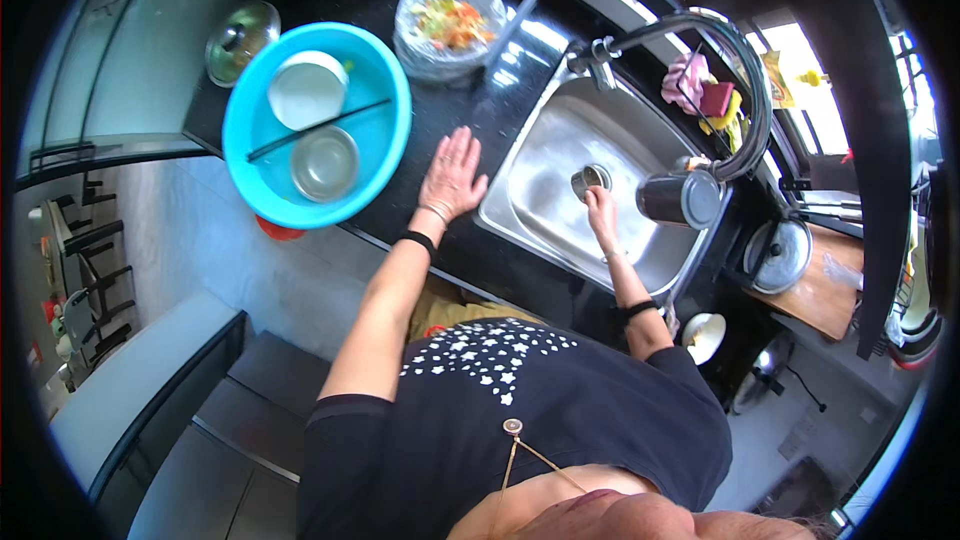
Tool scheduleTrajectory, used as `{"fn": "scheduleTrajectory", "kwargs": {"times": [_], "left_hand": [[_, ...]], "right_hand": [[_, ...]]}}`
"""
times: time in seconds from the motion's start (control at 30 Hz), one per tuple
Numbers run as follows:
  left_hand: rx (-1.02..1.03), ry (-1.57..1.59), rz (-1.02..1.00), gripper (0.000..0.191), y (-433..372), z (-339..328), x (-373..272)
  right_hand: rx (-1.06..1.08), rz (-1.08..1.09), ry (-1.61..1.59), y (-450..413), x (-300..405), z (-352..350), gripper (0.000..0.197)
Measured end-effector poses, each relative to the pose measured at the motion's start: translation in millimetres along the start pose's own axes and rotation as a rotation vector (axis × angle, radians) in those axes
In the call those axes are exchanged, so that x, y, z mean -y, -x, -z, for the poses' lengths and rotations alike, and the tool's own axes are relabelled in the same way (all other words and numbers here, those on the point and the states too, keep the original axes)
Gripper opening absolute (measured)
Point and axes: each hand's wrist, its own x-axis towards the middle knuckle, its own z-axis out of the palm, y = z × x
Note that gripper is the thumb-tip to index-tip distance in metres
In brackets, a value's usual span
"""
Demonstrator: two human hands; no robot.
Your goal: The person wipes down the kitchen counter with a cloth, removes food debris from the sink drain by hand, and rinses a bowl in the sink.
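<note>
In the stainless steel sink, my right hand pinches a small metal sink strainer at the drain. The strainer looks tilted, and its far side is partly hidden by the drain's rim. My left hand is palm down at the black countertop, thumb apart and holding nothing. To its left stands a turquoise plastic basin at the counter's front edge. Inside are a white bowl, a clear bowl and a pair of dark chopsticks.
A curved faucet arches over the sink's right side, near a dark lidded canister. Behind the left hand sits a plastic-lined container of food scraps. A glass lid lies beyond the basin. Farther right are a pot lid and a wooden board.
</note>
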Motion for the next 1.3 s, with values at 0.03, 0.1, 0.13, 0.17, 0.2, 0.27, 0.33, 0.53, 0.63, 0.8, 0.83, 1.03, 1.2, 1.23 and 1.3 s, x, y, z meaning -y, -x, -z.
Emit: {"fn": "scheduleTrajectory", "kwargs": {"times": [0.03, 0.1, 0.13, 0.17, 0.2, 0.27, 0.33, 0.53, 0.63, 0.8, 0.83, 1.03, 1.2, 1.23, 1.3], "left_hand": [[-0.006, -0.001, -0.001, 0.065, -0.1, -2.8, 1.5], [0.008, -0.011, 0.005, 0.065, -0.1, -1.7, 1.8], [0.008, -0.013, 0.006, 0.065, -0.5, -0.9, 2.7], [0.02, -0.008, 0.013, 0.065, 0.6, -1.5, 2.0], [0.024, -0.01, 0.014, 0.065, 0.8, -0.9, 1.8], [0.029, -0.014, 0.026, 0.065, -0.9, 0.2, 0.6], [0.031, -0.015, 0.012, 0.065, -1.0, 0.8, 0.5], [0.038, -0.052, 0.021, 0.062, -0.7, -0.3, 1.5], [0.039, -0.044, 0.022, 0.062, -2.2, 0.1, 1.1], [0.06, -0.058, 0.033, 0.061, -2.0, -1.2, 0.4], [0.07, -0.06, 0.038, 0.061, -1.3, -1.2, -0.1], [0.058, -0.049, 0.034, 0.062, -1.2, 0.0, 0.6], [0.028, -0.055, 0.034, 0.062, 0.7, -2.0, 2.0], [0.03, -0.056, 0.037, 0.063, 0.8, -2.7, 2.5], [0.028, -0.052, 0.045, 0.063, 2.2, -3.0, 2.0]], "right_hand": [[0.027, 0.072, 0.15, 4.7, -19.5, -3.0, 0.015], [0.129, 0.023, 0.175, 10.6, -53.9, -13.6, 0.015], [0.127, 0.029, 0.188, 10.9, -65.1, -20.1, 0.014], [0.144, 0.028, 0.19, 13.2, -76.5, -24.9, 0.014], [0.101, 0.04, 0.182, 13.0, -87.4, -32.5, 0.014], [0.032, 0.073, 0.199, 8.9, -105.2, -43.9, 0.015], [0.11, 0.022, 0.252, -3.5, -117.2, -49.6, 0.016], [0.296, 0.017, 0.274, -22.7, -136.5, -47.9, 0.027], [0.246, -0.134, 0.16, -22.4, -132.0, -44.6, 0.031], [0.051, -0.474, -0.074, -27.3, -101.0, -31.9, 0.021], [-0.002, -0.522, -0.243, -34.7, -81.2, -24.5, 0.02], [0.057, -0.044, -0.767, -99.3, 26.8, 41.7, 0.017], [0.142, 0.56, -0.315, -140.0, 147.2, 95.5, 0.061], [0.148, 0.568, -0.314, -146.1, 147.3, 94.6, 0.061], [0.373, 0.642, -0.183, -156.6, 144.5, 97.5, 0.065]]}}
